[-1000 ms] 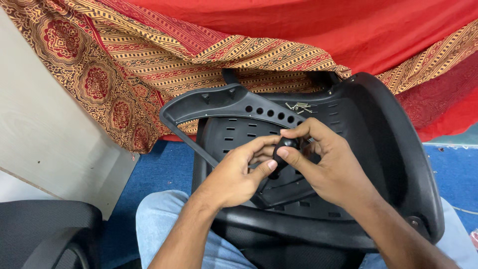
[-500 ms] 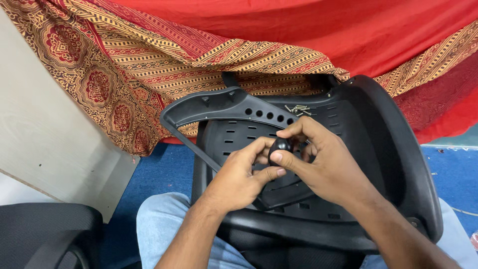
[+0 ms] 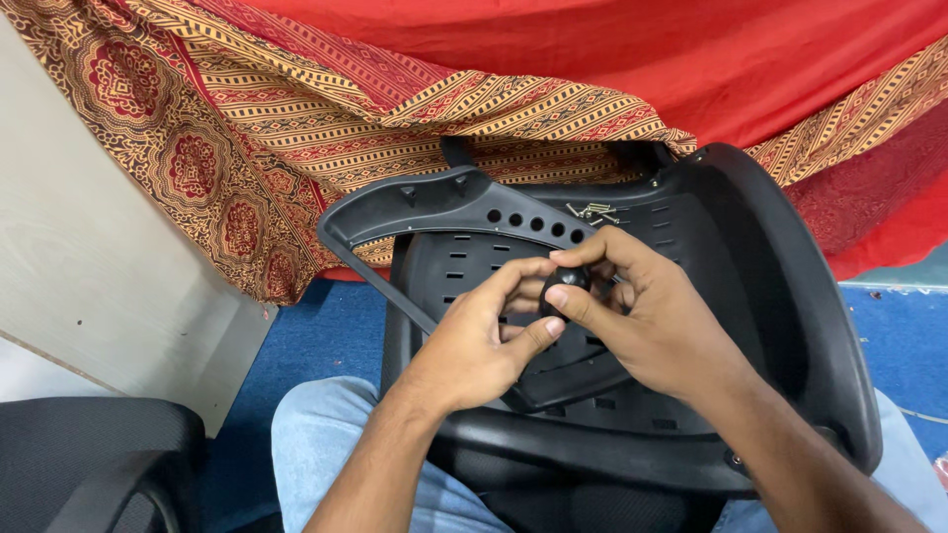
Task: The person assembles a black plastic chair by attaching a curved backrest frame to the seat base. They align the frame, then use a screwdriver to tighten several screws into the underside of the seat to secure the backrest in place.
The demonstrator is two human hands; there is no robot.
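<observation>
A black plastic chair shell (image 3: 790,296) rests on my lap, its slotted inner face toward me. A black armrest piece (image 3: 434,202) with a row of holes lies across its upper left. Over the middle, my left hand (image 3: 474,341) and my right hand (image 3: 652,316) meet around a small black knob (image 3: 568,281). Fingertips of both hands pinch the knob, the right thumb pressed against its front. Several small screws (image 3: 592,210) lie loose on the shell just above my hands.
A red and gold patterned cloth (image 3: 296,109) hangs behind the shell. A pale board (image 3: 89,266) leans at the left over blue floor (image 3: 326,345). Another black chair seat (image 3: 89,454) sits at the lower left. My jeans-clad legs (image 3: 326,434) are under the shell.
My fingers have shifted slightly around the knob, the right thumb coming over its front. The shell and armrest piece stay where they were.
</observation>
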